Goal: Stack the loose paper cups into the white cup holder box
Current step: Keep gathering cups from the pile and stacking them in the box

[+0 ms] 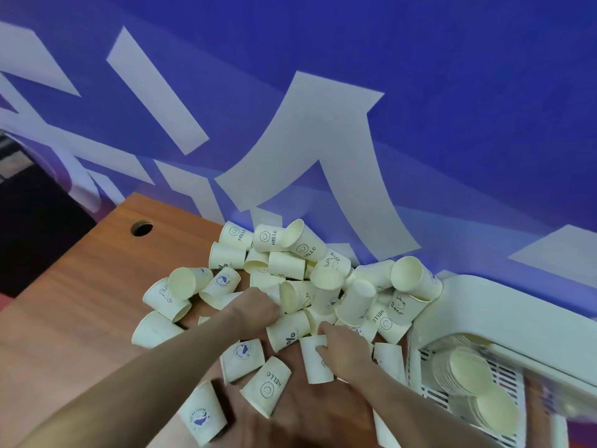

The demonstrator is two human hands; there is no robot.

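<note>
Fingers point(323, 345) on cup point(318, 367), "HELLO" cup point(266, 384) beside

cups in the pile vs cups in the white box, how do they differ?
Pile cups lie scattered, tipped every way on the table; box cups are nested in rows inside the white box. Pile cups show printed sides; box cups show mostly rims. Both are cream paper cups.
</note>
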